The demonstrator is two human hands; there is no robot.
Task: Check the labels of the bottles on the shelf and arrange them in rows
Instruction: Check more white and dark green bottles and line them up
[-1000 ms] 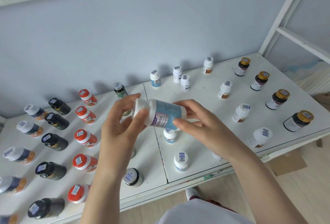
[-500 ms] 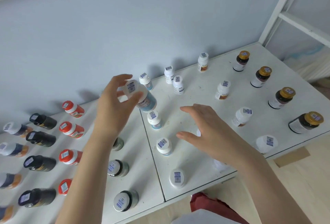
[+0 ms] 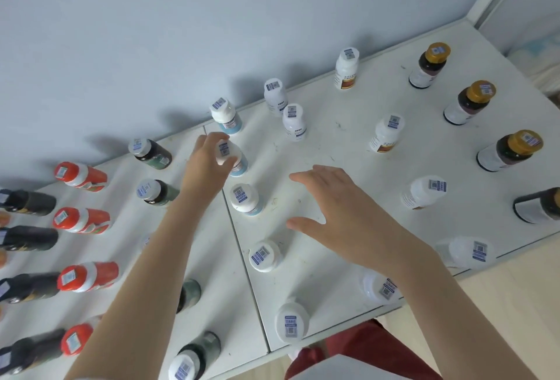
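the left hand pinches the cap of the blue-label bottle, upright on or just above the shelf, at ten o'clock from the right hand, which hovers spread, holding nothing. looks light, stiff, smooth plastic to me; best held round the cap.

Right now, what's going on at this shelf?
A person is sorting bottles on a white shelf. The left hand grips the top of a white-capped bottle, which sits in a line of similar bottles beside the shelf's seam. The right hand is open above the shelf and holds nothing. Orange-capped bottles line the left side and gold-capped bottles the right.
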